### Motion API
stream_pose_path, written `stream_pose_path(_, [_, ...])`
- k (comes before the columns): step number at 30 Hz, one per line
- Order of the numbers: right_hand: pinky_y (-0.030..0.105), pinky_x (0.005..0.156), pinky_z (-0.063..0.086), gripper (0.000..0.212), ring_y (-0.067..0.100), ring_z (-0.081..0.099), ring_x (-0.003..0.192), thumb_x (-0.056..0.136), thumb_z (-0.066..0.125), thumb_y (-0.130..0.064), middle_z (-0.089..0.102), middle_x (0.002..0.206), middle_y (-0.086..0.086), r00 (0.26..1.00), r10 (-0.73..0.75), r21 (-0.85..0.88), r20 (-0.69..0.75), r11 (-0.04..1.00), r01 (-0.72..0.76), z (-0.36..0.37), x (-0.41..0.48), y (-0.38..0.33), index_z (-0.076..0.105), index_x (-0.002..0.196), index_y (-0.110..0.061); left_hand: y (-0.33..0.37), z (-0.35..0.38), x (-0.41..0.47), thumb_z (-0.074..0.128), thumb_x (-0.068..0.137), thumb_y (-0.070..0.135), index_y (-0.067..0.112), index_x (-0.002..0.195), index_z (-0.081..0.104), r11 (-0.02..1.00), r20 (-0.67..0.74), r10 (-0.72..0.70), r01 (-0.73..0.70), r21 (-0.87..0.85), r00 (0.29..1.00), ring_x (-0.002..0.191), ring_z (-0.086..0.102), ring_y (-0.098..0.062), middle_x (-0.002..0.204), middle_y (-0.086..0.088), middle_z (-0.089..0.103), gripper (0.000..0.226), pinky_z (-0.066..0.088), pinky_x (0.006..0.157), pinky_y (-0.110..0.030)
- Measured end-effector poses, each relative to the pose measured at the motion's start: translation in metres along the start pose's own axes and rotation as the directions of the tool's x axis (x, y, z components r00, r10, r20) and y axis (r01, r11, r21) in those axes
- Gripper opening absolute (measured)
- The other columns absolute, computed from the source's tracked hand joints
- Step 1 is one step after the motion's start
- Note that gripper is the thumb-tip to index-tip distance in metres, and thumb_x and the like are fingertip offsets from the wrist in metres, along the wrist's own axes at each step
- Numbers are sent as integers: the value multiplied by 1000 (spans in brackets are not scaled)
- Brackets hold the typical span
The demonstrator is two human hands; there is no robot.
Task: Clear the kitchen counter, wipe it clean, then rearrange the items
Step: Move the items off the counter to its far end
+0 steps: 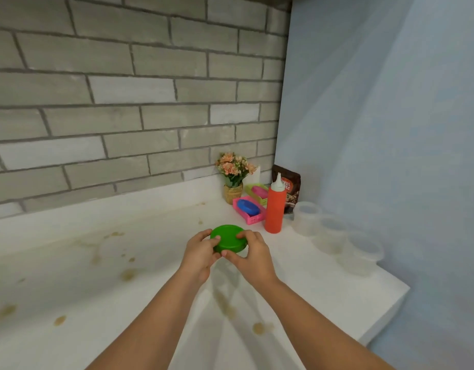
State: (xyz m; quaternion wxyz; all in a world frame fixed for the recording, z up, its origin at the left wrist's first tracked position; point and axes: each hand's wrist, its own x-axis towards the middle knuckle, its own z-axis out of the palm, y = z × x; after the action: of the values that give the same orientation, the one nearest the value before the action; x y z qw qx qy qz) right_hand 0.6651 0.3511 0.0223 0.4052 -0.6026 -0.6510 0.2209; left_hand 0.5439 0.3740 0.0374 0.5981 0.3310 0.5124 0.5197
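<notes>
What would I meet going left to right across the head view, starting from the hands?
In order: left hand → green lid → right hand → red bottle → row of clear tubs.

Home kitchen, small corner setup. White counter (150, 263) runs along a grey brick-pattern backsplash (124, 102) and ends at a pale blue side wall (390, 129). Brownish spill stains (128, 275) dot the top. Kitchen stock sits in the corner: red squeeze bottle (275, 209) with white nozzle, brown snack pouch (290, 185) behind it, and three clear plastic tubs (306, 217) in a row along the blue wall. Domestic touches: potted flowers (232, 177), pink tray (248, 209) and green tray (257, 193) beside it.
</notes>
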Motion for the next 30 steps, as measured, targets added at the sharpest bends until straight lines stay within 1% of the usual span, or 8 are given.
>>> stream_pose_path(3, [11, 85, 34, 47, 9, 46, 101, 80, 72, -28, 50, 118, 4, 1000, 7, 9, -10, 1000, -7, -4, 20, 14, 53, 120, -11, 2, 16, 23, 51, 91, -2, 4, 132, 43, 1000, 10, -16, 16, -27, 1000, 77, 64, -20, 116, -21, 57, 42, 53, 64, -27])
stream_pose_path(8, [8, 90, 31, 44, 16, 49, 113, 88, 63, -20, 45, 123, 5, 999, 32, -36, -15, 999, -32, -7, 47, 37, 49, 129, -11, 1, 42, 63, 54, 89, -3, 3, 131, 43, 1000, 18, -17, 17, -17, 1000, 90, 62, -28, 124, -26, 55, 44, 50, 81, -35])
stream_pose_path(12, [18, 95, 36, 43, 20, 50, 116, 88, 61, -19, 45, 126, 5, 996, 81, -87, -24, 993, -83, -12, 64, 59, 49, 130, -15, -2, 63, 98, 58, 86, -2, 3, 130, 45, 1000, -13, 12, -12, 18, 1000, 95, 60, -28, 124, -25, 55, 45, 49, 82, -35])
stream_pose_path(17, [28, 102, 39, 43, 23, 45, 122, 90, 57, -23, 43, 135, 4, 982, 180, -243, 52, 956, -162, -18, 80, 86, 47, 132, -18, 4, 85, 142, 62, 84, -1, 4, 127, 49, 997, -64, 62, -59, 55, 996, 107, 60, -33, 122, -23, 56, 45, 51, 90, -39])
stream_pose_path(20, [30, 98, 42, 38, 23, 44, 120, 91, 54, -25, 48, 131, 4, 973, 198, -343, 117, 928, -147, -24, 88, 99, 51, 129, -18, 6, 99, 165, 65, 83, 3, 7, 124, 52, 982, -100, 120, -103, 155, 988, 108, 60, -32, 122, -19, 58, 44, 51, 91, -39])
stream_pose_path(23, [29, 98, 40, 37, 22, 43, 119, 92, 52, -26, 50, 129, 3, 965, 202, -389, 165, 913, -124, -25, 93, 107, 54, 128, -18, 3, 111, 179, 68, 82, 8, 8, 121, 55, 937, -117, 216, -172, 305, 969, 110, 58, -31, 121, -17, 59, 42, 50, 93, -39])
stream_pose_path(26, [27, 97, 38, 36, 21, 43, 119, 92, 50, -25, 51, 128, 3, 967, 174, -402, 187, 911, -86, -27, 96, 114, 55, 127, -18, -2, 122, 187, 68, 82, 15, 8, 122, 55, 839, -99, 326, -240, 489, 940, 113, 56, -30, 122, -13, 60, 43, 47, 96, -38])
stream_pose_path(30, [25, 96, 37, 35, 22, 43, 118, 92, 50, -25, 52, 128, 2, 971, 136, -408, 196, 912, -45, -29, 98, 120, 55, 126, -18, -8, 133, 191, 65, 85, 20, 9, 130, 50, 724, -37, 377, -270, 636, 925, 117, 54, -31, 127, -13, 58, 49, 42, 98, -38])
